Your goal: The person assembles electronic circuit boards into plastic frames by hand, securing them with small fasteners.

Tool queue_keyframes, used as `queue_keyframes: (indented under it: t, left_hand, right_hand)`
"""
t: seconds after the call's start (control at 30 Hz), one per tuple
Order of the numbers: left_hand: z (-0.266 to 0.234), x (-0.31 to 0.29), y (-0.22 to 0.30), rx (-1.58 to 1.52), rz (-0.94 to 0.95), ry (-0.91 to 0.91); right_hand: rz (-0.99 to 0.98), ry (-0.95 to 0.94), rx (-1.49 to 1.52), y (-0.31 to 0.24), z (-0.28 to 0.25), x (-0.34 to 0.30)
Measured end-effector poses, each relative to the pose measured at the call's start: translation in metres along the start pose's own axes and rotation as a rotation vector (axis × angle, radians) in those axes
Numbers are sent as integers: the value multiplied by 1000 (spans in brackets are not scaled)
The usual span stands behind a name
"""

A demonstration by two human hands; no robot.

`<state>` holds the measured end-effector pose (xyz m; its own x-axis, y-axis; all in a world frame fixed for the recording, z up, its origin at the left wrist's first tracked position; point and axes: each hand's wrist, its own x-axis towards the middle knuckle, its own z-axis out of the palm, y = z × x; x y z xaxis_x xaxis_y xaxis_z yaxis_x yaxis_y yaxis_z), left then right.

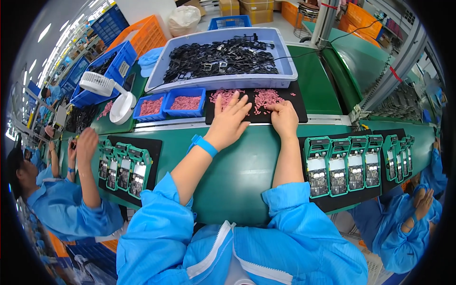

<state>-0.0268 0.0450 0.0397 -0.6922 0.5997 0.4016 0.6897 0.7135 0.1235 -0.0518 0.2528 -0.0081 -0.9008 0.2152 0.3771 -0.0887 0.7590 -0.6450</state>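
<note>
Small pink pieces lie in two loose patches on a black mat (pixel 298 105) at the far side of the green work surface. My left hand (pixel 228 122) is open over the left patch, fingers spread and the tips among the pieces. A blue band (pixel 204 144) circles my left wrist. At the near edge of the right patch of pink pieces (pixel 266 97), my right hand (pixel 286 119) is closed, with the fingers curled in and the index fingertip by the pieces. Whatever it pinches, if anything, is hidden.
Two blue trays of pink pieces (pixel 186 103) stand left of the mat. Behind is a large pale bin (pixel 289 78) of black parts. Green fixtures holding circuit boards (pixel 338 166) rest on mats at both sides. A white fan (pixel 122 107) and co-workers' arms (pixel 88 161) are at left.
</note>
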Motion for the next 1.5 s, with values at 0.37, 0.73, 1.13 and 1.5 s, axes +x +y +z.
queue_keyframes:
  t: [0.37, 0.73, 1.13, 1.5]
  left_hand:
    - [-182, -144, 50, -337, -435, 254]
    - [-202, -315, -138, -158, -1056, 577]
    - [-201, -358, -239, -14, -1460, 31]
    - [-174, -333, -161, 118, -1547, 171]
  right_hand:
    - [-149, -37, -35, 0, 7, 0]
    - [-191, 86, 118, 41, 16, 6]
    - [-110, 169, 112, 63, 24, 11]
    - [-123, 184, 59, 57, 25, 14]
